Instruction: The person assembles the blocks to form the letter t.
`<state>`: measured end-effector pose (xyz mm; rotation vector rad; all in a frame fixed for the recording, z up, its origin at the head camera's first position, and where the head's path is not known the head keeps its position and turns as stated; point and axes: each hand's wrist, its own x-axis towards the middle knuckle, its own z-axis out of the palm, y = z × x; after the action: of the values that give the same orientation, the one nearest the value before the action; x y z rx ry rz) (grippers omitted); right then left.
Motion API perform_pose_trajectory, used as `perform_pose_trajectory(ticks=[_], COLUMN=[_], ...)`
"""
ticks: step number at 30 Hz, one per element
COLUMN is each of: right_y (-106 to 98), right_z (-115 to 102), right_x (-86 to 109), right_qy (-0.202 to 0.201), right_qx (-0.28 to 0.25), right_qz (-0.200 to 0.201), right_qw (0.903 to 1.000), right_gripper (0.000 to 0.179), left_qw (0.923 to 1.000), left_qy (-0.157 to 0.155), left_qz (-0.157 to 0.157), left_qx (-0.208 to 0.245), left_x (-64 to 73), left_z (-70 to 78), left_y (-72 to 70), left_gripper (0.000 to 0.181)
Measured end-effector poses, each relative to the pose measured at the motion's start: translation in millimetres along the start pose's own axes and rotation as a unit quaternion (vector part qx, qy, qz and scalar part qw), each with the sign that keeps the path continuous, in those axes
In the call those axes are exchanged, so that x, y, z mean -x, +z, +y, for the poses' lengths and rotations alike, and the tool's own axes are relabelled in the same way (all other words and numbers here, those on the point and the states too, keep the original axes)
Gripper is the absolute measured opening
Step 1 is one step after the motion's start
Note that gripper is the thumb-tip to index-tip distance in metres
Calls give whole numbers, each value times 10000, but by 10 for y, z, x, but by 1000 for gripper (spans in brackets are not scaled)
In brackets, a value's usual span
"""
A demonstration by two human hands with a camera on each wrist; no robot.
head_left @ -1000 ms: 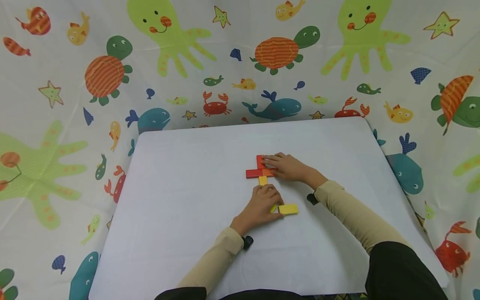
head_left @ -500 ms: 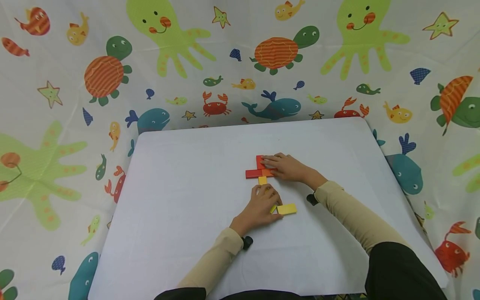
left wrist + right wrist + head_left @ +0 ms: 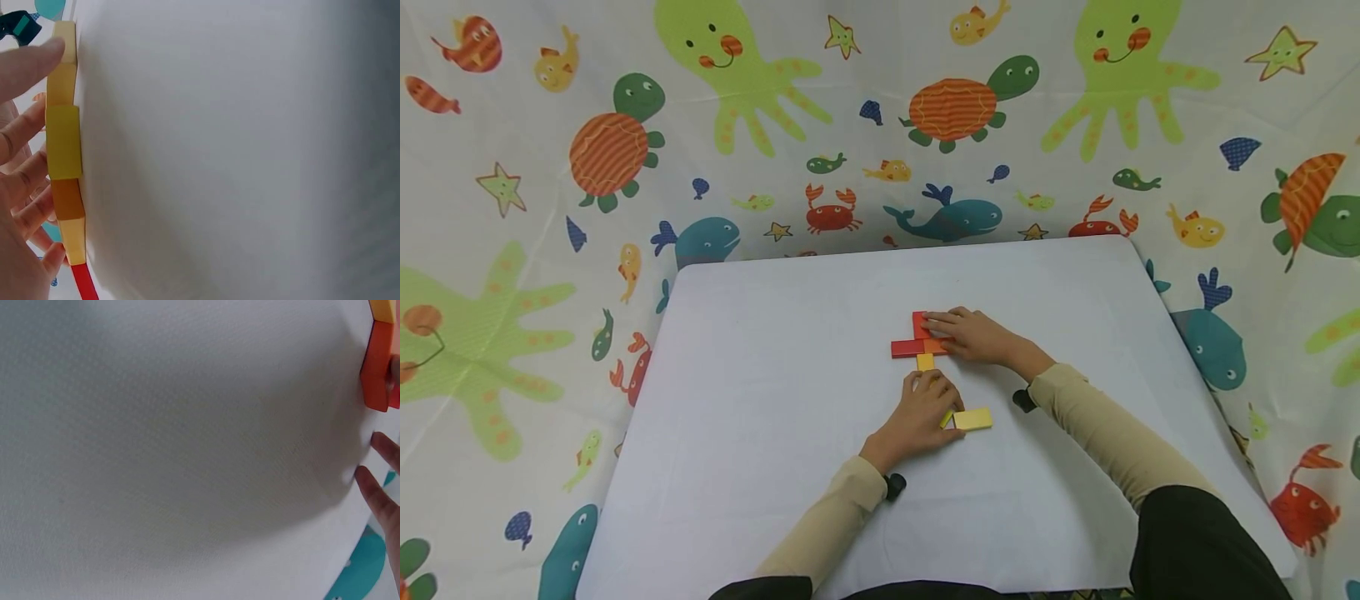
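Several coloured blocks form a figure on the white table. At its top are an upright red block (image 3: 918,326), a darker red block (image 3: 906,349) and an orange block (image 3: 935,346). An amber block (image 3: 925,362) sits below them. My left hand (image 3: 917,414) covers the lower blocks, thumb and index finger at opposite sides of a pale yellow block (image 3: 973,419). In the left wrist view the thumb lies against that block, with a yellow block (image 3: 64,142) farther along the row. My right hand (image 3: 983,336) touches the red and orange blocks with extended fingers.
The white table (image 3: 775,400) extends around the figure. Behind and beside it hangs a cloth (image 3: 857,79) printed with sea animals. Dark wrist cameras sit under both wrists, the left one (image 3: 895,486) low over the table.
The pale yellow block has shifted slightly left, with the left thumb and fingers moving along a little. The right hand and the red and orange blocks stay in place.
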<state>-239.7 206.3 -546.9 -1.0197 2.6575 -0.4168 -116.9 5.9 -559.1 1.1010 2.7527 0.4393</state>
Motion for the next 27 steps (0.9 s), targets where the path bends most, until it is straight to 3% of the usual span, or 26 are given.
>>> perform_pose_trajectory(ticks=[7,12,15,18,22,27], right_y=[-31,-46,-39,-27,-9,-5], right_z=[11,6,-2,-4,-4,-11], right_x=[13,22,16,5,-7,-1], right_qy=[-44,-139,-143,-63,-2,-20], right_qx=[-131,-176,-190,-231,-210,-134], right_qz=[-21,53,59,22,36,59], right_qw=[9999,9997,9997,9997,9998,9999], right_gripper=[59,58,58,58,58,60], left_qw=[9997,9955,9896,9830,9781,9781], left_qy=[-161,-505,-780,-1110,-1496,-1708], left_qz=[62,701,1142,1393,1389,1138], left_qx=[195,377,407,449,400,345], left_x=[4,-3,-10,-19,-40,-75], left_z=[-3,-83,-177,-292,-444,-588], left_y=[-34,-119,-155,-174,-198,-245], left_gripper=[42,29,22,22,31,47])
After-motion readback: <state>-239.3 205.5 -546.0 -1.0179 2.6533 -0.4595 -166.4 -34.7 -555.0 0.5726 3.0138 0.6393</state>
